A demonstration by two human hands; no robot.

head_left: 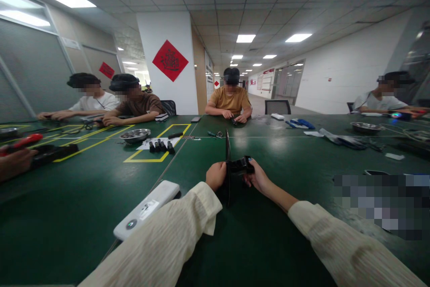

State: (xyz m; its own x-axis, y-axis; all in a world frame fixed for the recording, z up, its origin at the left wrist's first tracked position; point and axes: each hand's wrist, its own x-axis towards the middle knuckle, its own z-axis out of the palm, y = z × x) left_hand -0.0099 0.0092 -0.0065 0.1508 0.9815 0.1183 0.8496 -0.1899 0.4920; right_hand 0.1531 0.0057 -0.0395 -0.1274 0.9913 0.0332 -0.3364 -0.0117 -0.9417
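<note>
My left hand (pixel 215 176) is closed on a thin black panel (pixel 228 190), which stands upright and shows nearly edge-on in front of me. On the panel's right side sits a black bracket-like part (pixel 238 164) that reaches across to my right hand (pixel 259 177). The fingers of that hand are closed round its outer end. Whether the part is fixed to the panel or only pressed against it, I cannot tell. Below the left forearm lies a white oblong device (pixel 148 210) with a label and a round button.
Several black cylindrical parts (pixel 161 146) stand on paper near a metal bowl (pixel 135 136). Pliers (pixel 215 134) lie beyond the panel. Another bowl (pixel 366 128) and a grey cloth-like bundle (pixel 342 139) are at right. At far left a co-worker's hand (pixel 15 164) holds a red-handled tool. Other people sit around the table.
</note>
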